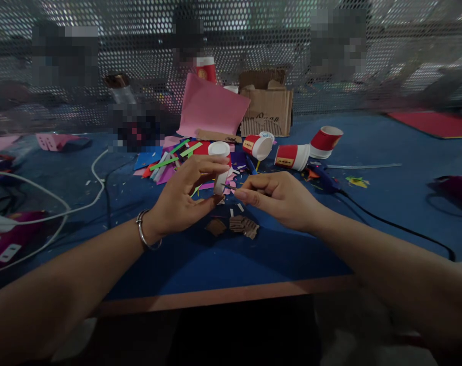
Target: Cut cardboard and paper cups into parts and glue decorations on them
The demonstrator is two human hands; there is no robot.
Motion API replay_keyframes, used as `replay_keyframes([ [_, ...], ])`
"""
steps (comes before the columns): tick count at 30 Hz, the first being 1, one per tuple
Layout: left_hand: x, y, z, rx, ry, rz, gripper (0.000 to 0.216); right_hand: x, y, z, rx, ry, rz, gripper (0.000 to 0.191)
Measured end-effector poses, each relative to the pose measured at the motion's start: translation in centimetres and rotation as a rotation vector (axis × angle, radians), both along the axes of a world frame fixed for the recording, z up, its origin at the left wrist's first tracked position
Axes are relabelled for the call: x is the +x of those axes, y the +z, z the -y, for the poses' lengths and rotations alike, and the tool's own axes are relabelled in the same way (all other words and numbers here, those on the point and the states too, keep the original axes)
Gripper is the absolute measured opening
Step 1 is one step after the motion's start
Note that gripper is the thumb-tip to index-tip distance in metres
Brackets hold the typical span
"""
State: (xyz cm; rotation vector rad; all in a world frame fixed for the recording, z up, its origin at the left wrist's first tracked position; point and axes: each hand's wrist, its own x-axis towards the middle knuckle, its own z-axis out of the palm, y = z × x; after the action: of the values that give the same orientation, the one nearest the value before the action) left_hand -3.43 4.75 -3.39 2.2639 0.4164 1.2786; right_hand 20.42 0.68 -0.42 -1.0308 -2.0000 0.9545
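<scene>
My left hand (185, 198), with a metal bangle at the wrist, is wrapped round a red and white paper cup (220, 168) held upside down above the blue table (223, 259). My right hand (277, 195) pinches a small thin dark piece (231, 187) and touches it to the cup's side. Just below my hands lie small brown corrugated cardboard bits (238, 225).
Colourful paper scraps (170, 162) pile behind the cup. Three red paper cups (292, 155) lie tipped over to the right, near a blue glue gun (324, 178) with a black cable. A pink sheet (211, 107) and a cardboard box (267, 109) stand at the back. White cables (63, 208) run left.
</scene>
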Motion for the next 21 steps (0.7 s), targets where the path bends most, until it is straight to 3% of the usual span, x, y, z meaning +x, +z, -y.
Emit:
replay_keyframes([
  [2,-0.1,0.1,0.0,-0.067,-0.010,-0.001,0.051,0.1,0.1,0.0,0.010,-0.024,0.029,0.058],
  [8,-0.1,0.8,-0.1,-0.582,-0.044,-0.022,0.052,0.5,0.0,-0.2,0.049,-0.134,0.123,0.051],
  [11,0.3,1.0,0.2,-0.744,-0.067,-0.023,0.042,0.6,-0.5,-0.3,0.121,-0.186,0.090,0.045],
  [14,0.8,1.1,0.7,-0.768,-0.085,-0.084,0.026,0.5,-1.0,-0.3,0.158,-0.165,0.051,0.035],
  [21,1.3,2.1,2.1,-0.747,0.034,-0.377,0.028,-0.1,-1.4,-0.3,0.165,-0.116,0.014,0.026],
])
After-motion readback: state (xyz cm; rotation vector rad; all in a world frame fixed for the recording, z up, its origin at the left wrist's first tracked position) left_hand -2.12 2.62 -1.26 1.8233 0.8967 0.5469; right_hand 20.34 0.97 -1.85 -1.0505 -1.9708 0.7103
